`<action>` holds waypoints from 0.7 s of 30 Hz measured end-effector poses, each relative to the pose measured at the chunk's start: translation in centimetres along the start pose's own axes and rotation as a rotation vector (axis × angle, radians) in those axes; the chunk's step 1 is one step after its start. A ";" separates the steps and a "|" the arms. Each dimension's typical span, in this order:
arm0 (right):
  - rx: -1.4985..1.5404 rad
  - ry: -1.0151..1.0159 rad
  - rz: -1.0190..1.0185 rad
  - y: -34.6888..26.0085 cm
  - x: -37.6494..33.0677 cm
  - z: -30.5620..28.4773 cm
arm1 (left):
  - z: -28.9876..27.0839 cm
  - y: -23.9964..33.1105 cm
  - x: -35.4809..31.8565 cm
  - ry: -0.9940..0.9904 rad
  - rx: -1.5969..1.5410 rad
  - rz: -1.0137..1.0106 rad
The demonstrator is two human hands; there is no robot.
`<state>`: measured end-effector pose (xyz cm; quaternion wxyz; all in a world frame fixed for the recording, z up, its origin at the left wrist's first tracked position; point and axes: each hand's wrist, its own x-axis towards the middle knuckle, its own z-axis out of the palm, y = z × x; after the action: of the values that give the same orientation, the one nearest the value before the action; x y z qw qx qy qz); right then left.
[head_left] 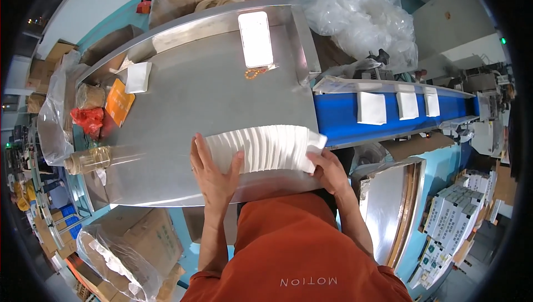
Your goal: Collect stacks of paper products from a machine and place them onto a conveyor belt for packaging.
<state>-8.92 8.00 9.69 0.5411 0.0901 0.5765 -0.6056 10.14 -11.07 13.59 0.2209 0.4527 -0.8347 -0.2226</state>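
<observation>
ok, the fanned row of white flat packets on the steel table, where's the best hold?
Probably at its two ends, pressed inward: the fanned row of white flat packets stands on edge in a loose curved line, so end pressure keeps it together. The left hand and right hand already flank it from the table's near edge.

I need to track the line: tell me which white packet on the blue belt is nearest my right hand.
The leftmost white packet on the blue belt, the largest-looking of three. It lies closest to the right hand; the other two sit farther along.
</observation>
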 end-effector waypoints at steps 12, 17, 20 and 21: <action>0.044 0.053 -0.165 -1.1 0.7 3.5 | 0.3 1.4 0.1 -0.055 0.002 0.018; 0.087 -0.047 -0.016 -1.3 -0.5 0.1 | 0.4 0.8 0.3 -0.047 0.015 0.015; 0.215 0.076 -0.237 -1.2 0.6 -0.7 | 0.2 1.2 0.3 -0.096 -0.005 0.019; 0.282 0.118 -0.314 -1.4 1.0 -0.3 | 0.2 1.3 0.2 -0.096 -0.006 0.021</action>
<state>-10.46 7.33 9.72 0.3875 0.1093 0.5237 -0.7507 9.05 -10.60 14.17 0.1839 0.4321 -0.8484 -0.2443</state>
